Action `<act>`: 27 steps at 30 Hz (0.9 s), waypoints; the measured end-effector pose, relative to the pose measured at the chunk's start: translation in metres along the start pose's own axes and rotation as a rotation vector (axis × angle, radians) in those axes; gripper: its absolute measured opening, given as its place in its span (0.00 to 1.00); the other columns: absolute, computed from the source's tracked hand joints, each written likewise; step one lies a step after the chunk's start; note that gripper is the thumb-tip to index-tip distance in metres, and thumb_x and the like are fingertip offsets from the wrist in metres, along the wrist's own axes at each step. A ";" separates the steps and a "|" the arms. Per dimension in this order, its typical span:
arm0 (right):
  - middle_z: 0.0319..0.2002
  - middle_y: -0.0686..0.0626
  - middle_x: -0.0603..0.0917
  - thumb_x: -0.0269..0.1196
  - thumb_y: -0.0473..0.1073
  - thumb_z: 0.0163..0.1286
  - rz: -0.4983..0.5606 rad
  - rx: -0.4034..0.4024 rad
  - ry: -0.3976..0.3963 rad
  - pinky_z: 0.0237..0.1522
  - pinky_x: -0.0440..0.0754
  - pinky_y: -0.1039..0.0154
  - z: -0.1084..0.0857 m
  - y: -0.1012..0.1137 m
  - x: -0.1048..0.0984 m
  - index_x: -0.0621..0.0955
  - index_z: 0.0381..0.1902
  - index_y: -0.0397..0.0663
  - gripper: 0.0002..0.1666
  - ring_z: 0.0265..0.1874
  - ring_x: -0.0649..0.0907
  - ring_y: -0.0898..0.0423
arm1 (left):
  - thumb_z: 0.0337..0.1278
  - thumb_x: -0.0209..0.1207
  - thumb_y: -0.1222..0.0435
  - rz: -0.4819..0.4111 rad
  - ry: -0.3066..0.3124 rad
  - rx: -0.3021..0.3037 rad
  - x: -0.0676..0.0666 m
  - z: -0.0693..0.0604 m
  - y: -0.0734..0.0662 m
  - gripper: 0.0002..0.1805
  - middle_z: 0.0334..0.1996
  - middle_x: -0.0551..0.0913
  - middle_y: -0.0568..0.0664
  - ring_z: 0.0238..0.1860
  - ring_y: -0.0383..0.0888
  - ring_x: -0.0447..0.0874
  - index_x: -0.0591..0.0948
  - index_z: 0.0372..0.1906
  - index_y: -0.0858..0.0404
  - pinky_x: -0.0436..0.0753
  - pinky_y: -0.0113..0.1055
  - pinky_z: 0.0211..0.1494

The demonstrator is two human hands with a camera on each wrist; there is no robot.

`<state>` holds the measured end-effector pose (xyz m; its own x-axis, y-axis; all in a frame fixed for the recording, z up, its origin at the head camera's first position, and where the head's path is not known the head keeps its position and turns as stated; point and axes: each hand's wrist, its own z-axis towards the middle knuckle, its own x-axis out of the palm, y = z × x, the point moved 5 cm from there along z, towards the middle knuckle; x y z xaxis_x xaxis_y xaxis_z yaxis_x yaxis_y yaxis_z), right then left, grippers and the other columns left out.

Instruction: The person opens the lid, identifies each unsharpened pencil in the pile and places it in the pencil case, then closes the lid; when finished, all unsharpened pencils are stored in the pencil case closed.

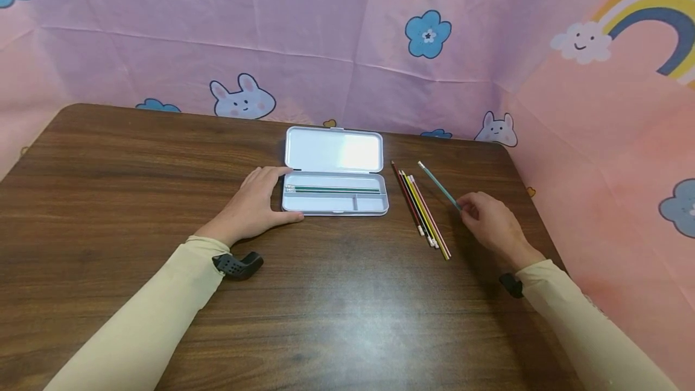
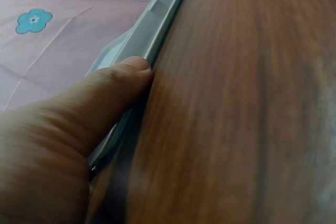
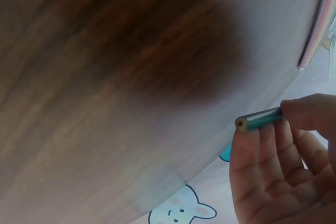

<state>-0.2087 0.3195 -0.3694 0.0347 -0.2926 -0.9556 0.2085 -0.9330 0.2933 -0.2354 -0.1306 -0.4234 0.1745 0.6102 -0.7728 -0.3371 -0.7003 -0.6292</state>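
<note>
Two bare hands (image 1: 254, 205) are at work on the brown table (image 1: 136, 198) in front of me. The right hand (image 1: 495, 225) has its thumb and fingers together, clamped on a blue-green pencil (image 1: 440, 186) near its plain end; the white eraser points away, toward the back of the table. The left hand holds the left end of a white pencil case (image 1: 320, 204), thumb at the front edge, fingers at the back corner. The case lies with its lid (image 1: 320, 149) open. Green pencils (image 1: 336, 190) lie side by side in the long back compartment. Between the case and the right hand, a loose bunch of pencils (image 1: 423, 210), red, black, yellow and pink among them, slants across the wood. Behind it all hangs a pink cloth (image 1: 326, 47) printed with rabbits and flowers.
</note>
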 end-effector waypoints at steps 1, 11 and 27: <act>0.43 0.41 0.85 0.62 0.33 0.72 -0.002 -0.007 -0.010 0.40 0.84 0.47 0.000 0.000 0.000 0.83 0.50 0.39 0.11 0.41 0.84 0.45 | 0.52 0.73 0.40 0.000 0.000 0.001 0.000 0.000 0.000 0.54 0.73 0.68 0.57 0.73 0.56 0.62 0.63 0.78 0.60 0.57 0.58 0.78; 0.41 0.43 0.84 0.63 0.33 0.71 -0.020 -0.048 -0.063 0.38 0.83 0.48 0.004 0.003 -0.002 0.83 0.49 0.40 0.10 0.39 0.84 0.46 | 0.53 0.72 0.39 -0.001 0.010 0.002 0.000 0.000 0.001 0.54 0.75 0.66 0.57 0.76 0.57 0.59 0.62 0.78 0.60 0.51 0.59 0.81; 0.37 0.49 0.83 0.67 0.33 0.69 -0.030 -0.255 -0.197 0.32 0.84 0.53 0.036 0.066 -0.002 0.87 0.49 0.46 0.11 0.34 0.83 0.53 | 0.52 0.74 0.40 -0.001 0.004 -0.003 0.001 0.000 0.000 0.55 0.74 0.67 0.57 0.77 0.56 0.59 0.63 0.78 0.61 0.46 0.58 0.83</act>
<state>-0.2299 0.2515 -0.3471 -0.1594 -0.3239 -0.9326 0.4459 -0.8664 0.2247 -0.2354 -0.1299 -0.4237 0.1786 0.6098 -0.7722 -0.3344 -0.7005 -0.6305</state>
